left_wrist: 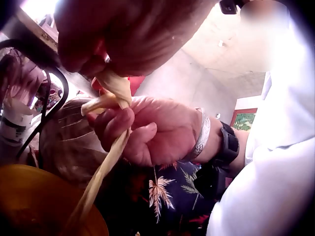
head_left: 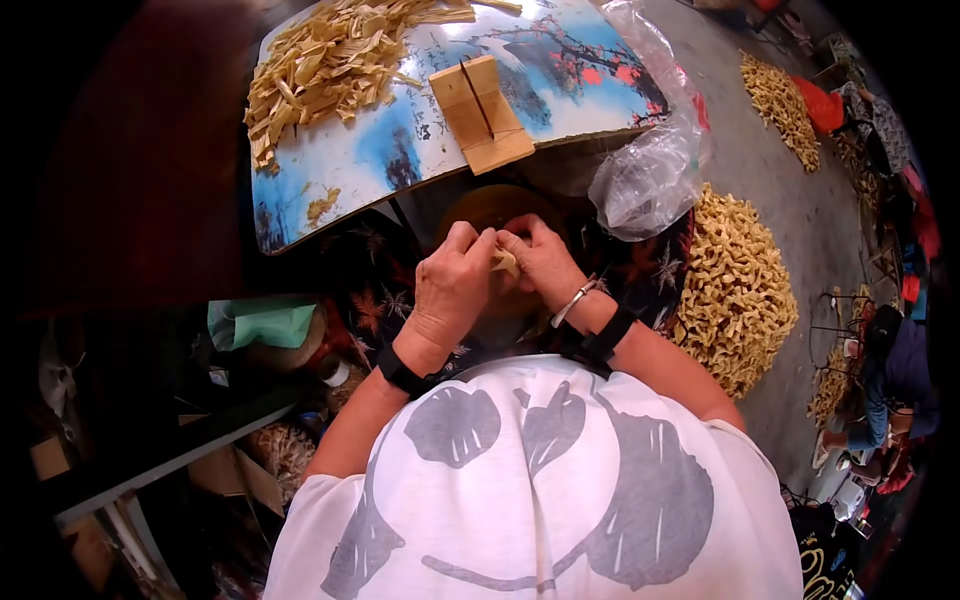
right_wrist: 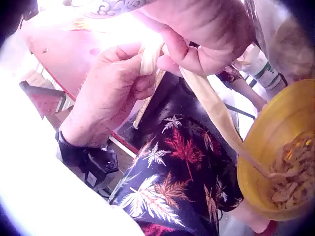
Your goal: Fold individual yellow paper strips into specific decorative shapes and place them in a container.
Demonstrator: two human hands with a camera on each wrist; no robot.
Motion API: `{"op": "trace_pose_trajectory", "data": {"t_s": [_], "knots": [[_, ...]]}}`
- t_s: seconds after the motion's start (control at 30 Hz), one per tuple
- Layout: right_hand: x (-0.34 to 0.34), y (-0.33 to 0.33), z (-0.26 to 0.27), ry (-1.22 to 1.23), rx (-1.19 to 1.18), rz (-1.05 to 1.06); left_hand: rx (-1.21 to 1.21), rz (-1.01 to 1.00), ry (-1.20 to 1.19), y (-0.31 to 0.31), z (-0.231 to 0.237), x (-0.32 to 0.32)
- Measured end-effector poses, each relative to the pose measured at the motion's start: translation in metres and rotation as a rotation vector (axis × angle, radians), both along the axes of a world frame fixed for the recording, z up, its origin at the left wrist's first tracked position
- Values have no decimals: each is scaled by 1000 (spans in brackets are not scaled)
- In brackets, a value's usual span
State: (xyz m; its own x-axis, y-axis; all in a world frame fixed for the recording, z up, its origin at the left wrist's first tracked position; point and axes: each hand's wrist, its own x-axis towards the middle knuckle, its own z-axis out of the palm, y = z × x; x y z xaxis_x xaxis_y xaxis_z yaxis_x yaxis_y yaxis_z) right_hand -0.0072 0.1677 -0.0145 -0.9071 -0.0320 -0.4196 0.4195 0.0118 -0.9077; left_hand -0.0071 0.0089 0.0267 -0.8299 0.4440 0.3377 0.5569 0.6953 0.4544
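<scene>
In front of my chest both hands work close together on a long, soft, pale yellow strip that looks like bean curd skin. My left hand pinches it between thumb and fingers. From the other side, my right hand grips the same strip, with fingers curled round it. A loop of the strip shows between the hands in the left wrist view. Its long tail hangs below the fingers into a yellow bucket, which holds small pale pieces. Part of the loop is hidden behind the fingers.
A painted table stands ahead, bearing a heap of pale strips and a wooden stand with a thin dark upright piece. A clear plastic bag hangs at its right corner. Knotted pieces lie piled on the right.
</scene>
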Motion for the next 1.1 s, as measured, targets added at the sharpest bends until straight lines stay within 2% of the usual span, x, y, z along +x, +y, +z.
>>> {"op": "trace_pose_trajectory", "data": {"t_s": [0.07, 0.17, 0.27, 0.37, 0.47, 0.57, 0.67, 0.77, 0.87, 0.93, 1.03, 1.1], "knots": [[-1, -5, 1, 46, 23, -6, 20, 66, 40, 1, -9, 0], [2, -3, 9, 109, -100, 63, 58, 121, -71, 0, -7, -2], [3, 2, -5, 350, 93, 205, 262, 24, -134, -4, -12, -8], [6, 6, 7, 11, -288, 167, 320, -49, -146, -5, -18, -8], [8, -1, 19, -160, -578, 27, 356, 77, -103, -1, -25, -5], [3, -1, 5, 85, -251, 3, 524, 213, -303, -6, -16, 2], [3, -7, 3, 248, -105, 82, 721, 170, -538, 1, -8, 9], [6, -8, 34, 196, -113, -3, 746, 185, -423, -9, -18, -4], [15, 2, 45, 305, 246, 126, 736, 240, -371, -26, -12, -19], [20, 0, 48, 311, 188, 47, 899, 247, -651, -33, -6, -23], [20, -7, 44, 325, 83, -77, 1458, 208, -911, -18, -15, -17], [18, -11, 41, 339, 61, -110, 1494, 92, -1008, -9, -23, -5]]}}
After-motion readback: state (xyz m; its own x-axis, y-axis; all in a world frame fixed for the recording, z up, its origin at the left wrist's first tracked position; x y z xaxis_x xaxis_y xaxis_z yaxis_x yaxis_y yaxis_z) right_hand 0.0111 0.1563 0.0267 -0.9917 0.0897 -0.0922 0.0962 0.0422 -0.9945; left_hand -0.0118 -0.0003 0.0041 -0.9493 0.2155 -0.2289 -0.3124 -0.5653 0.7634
